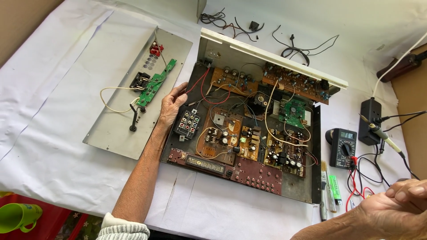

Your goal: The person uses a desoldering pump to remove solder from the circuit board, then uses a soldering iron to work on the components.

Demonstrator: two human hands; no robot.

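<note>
So I had my left hand [171, 106] flat against the left edge of the open amplifier chassis [313, 178], fingers loose and spread along the rim, not gripping anything, thumb up near the red wires [201, 84] at the far-left corner. Right beside my fingertips, just inside the case, sat the little black block of coloured sockets [187, 124].

My right hand [391, 209] was down in the near-right corner of the view, off the chassis altogether, fingers curled in on themselves. Couldn't tell if there was anything in it, since the frame edge cut it off.

Room-wise: the chassis took up the middle of the white sheet [53, 89], with its white back wall [271, 55] tipped up on the far side and the brown circuit boards [233, 81] leaning under it. To the left, just past my hand, lay the grey metal cover plate [111, 129] with a green strip board [156, 82] on it, so only a narrow gap was there. The right side was tighter: a multimeter [342, 148] just off the right edge, a soldering iron [382, 133] on its black stand [370, 121], a brush and a green lighter [335, 189] near my right hand. Loose black wires [298, 49] lay far behind. The near side had the most open sheet. A green cup [18, 216] sat off the table at near left.
</note>
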